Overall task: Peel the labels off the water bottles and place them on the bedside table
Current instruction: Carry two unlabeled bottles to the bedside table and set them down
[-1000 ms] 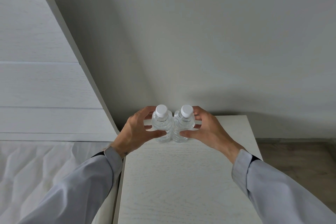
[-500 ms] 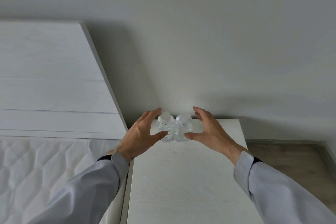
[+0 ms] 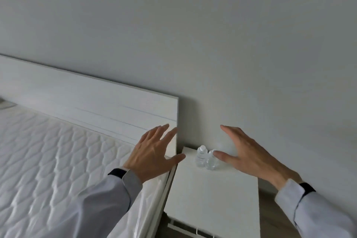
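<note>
Wall (image 3: 212, 35): plain pale grey, fills the whole upper half of the view.

Mattress (image 3: 58, 160): white, quilted, lower left. Its right edge runs just beside the bench.

Headboard (image 3: 87, 98): white panels along the wall behind the mattress. It ends just left of the bench's back corner.

Bench (image 3: 212, 199): white top, back edge against the wall, between the mattress and a strip of wood floor (image 3: 268, 205).

Your sleeves: light grey with a dark band at each wrist. The left (image 3: 87, 208) crosses the mattress, the right (image 3: 318, 212) comes in from the lower right.

Your left hand (image 3: 152, 156): palm down, over the mattress edge near the end of the headboard. Fingers (image 3: 164, 131) are straight and spread, gripping nothing. The thumb points at the bench's back-left corner.

Your right hand (image 3: 249, 154): over the rear of the bench by the wall. Fingers (image 3: 229, 130) are straight and fanned out, nothing held. The thumb (image 3: 222, 157) stretches left toward the bottles.

The task's things stand upright at the back-left of the bench, close to the wall, side by side and touching. The capped bottle (image 3: 201, 155) is clear with a white cap and stands apart from both hands. The second bottle (image 3: 211, 164) is clear and sits just to its right. Your right thumb tip overlaps its top in this view, and I can't tell whether it's touching or just in front. Both are small and blurred, so I can't make out the state of the labels.
</note>
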